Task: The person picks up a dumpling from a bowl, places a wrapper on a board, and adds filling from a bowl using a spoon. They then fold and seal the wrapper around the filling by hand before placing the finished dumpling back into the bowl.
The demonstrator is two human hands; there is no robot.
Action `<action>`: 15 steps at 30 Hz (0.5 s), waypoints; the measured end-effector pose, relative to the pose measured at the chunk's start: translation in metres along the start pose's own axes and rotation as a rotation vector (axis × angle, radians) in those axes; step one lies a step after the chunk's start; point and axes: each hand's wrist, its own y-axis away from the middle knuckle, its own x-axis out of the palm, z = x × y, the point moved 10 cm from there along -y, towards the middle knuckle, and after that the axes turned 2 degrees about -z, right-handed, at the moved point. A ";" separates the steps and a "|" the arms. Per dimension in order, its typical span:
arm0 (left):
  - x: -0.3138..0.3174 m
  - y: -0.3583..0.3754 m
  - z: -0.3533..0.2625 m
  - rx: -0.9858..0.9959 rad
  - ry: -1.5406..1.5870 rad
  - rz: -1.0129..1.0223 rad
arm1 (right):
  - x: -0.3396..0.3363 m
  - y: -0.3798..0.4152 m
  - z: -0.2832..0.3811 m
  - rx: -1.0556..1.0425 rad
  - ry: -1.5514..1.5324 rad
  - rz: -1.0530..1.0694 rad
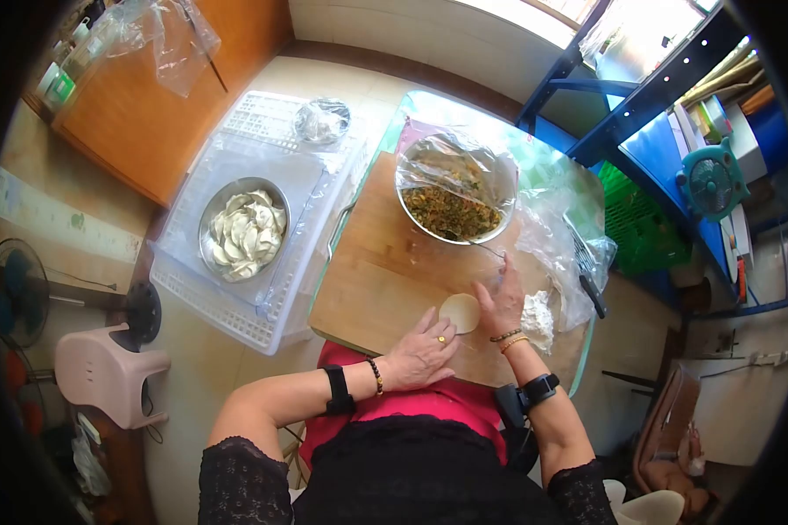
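Observation:
A round, pale dough wrapper (460, 313) lies near the front of the wooden board (372, 262). My left hand (418, 352) rests at its left edge, fingers stretched out over the board and fingertips touching the wrapper. On the other side, my right hand (501, 300) has thumb and fingers apart, its fingertips right by the end of a thin spoon handle (488, 250). That handle sticks out of a metal bowl (426, 229) of chopped green and orange filling (453, 206), partly covered by clear plastic.
White flour (538, 320) is heaped right of my right hand, beside crumpled plastic (556, 262) and a black-handled tool (593, 296). To the left, a metal bowl of folded dumplings (243, 229) stands on a white plastic crate (258, 328). A pink stool (105, 372) is farther left.

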 end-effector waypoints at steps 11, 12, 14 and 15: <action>0.000 0.009 0.008 -0.041 0.015 -0.005 | 0.022 0.020 0.031 -0.089 0.118 0.135; -0.003 0.007 0.009 -0.052 -0.008 -0.008 | 0.020 0.012 0.021 0.024 0.082 0.226; -0.006 0.005 0.004 -0.026 -0.032 0.015 | 0.009 0.011 0.005 0.054 0.010 0.056; -0.008 0.004 0.007 -0.071 -0.035 0.023 | 0.000 0.012 0.001 0.038 -0.064 -0.055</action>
